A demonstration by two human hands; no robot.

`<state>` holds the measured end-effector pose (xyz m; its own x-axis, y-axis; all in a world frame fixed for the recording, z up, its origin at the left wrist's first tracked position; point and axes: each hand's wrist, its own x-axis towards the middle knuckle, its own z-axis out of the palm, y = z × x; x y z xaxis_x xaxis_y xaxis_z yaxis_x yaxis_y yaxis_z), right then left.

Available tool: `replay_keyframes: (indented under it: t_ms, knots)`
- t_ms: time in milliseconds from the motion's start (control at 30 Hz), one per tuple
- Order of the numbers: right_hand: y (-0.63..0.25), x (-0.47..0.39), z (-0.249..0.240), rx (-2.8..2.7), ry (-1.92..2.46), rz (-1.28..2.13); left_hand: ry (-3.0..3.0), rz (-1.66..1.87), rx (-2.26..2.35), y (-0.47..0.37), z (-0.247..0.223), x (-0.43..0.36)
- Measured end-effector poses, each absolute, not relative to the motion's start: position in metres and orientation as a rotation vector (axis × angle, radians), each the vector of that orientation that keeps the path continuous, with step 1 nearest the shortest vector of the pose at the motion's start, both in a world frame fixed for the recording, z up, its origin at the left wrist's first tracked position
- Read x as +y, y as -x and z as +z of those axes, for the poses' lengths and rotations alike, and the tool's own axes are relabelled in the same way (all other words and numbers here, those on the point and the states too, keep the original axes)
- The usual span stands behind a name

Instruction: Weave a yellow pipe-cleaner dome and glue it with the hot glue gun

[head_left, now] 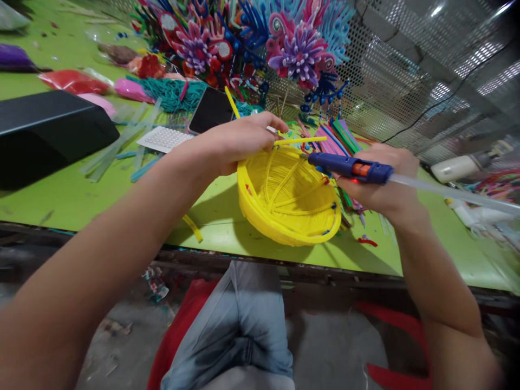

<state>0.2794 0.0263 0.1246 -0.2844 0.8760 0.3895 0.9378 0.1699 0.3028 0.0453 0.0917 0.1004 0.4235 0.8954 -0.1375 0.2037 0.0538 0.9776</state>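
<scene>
My left hand [254, 135] is closed on the far left rim of a yellow bowl-shaped piece [288, 189], which is tilted with its inside facing me. A yellow strip [304, 141] sticks out to the right from beside its fingers, and another yellow strip [232, 103] rises behind the hand. My right hand [382, 189] grips a blue glue gun [349, 167] with a long clear stick running out of its back. The gun's nozzle points left and is close to the bowl's far rim. Whether it touches is hard to tell.
A black box [52, 130] stands at the left, near a white pearl sheet [164, 139] and a dark phone [213, 110]. Colourful fuzzy flowers [300, 51] rise at the back. Coloured sticks [333, 135] lie behind the glue gun. A white bottle [459, 168] is at the right.
</scene>
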Motion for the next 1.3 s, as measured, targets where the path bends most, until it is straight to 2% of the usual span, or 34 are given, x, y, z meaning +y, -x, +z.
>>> replay_keyframes:
  t_ms: [467, 867, 1100, 1300]
  knots:
    - [-0.281, 0.017, 0.127, -2.275, 1.702, -0.713, -1.479, 0.717, 1.032, -0.045, 0.092, 0.099]
    - [-0.284, 0.013, 0.131, -2.296, 1.835, -0.692, -1.428, 0.703, 0.997, -0.046, 0.096, 0.095]
    - [-0.304, 0.007, 0.134, -2.002, 1.852, -0.355, -1.491, 0.701, 1.005, -0.044, 0.091, 0.101]
    - [-0.323, 0.026, 0.103, -2.306, 2.102, -0.260, -1.480, 0.700, 1.006, -0.043, 0.092, 0.100]
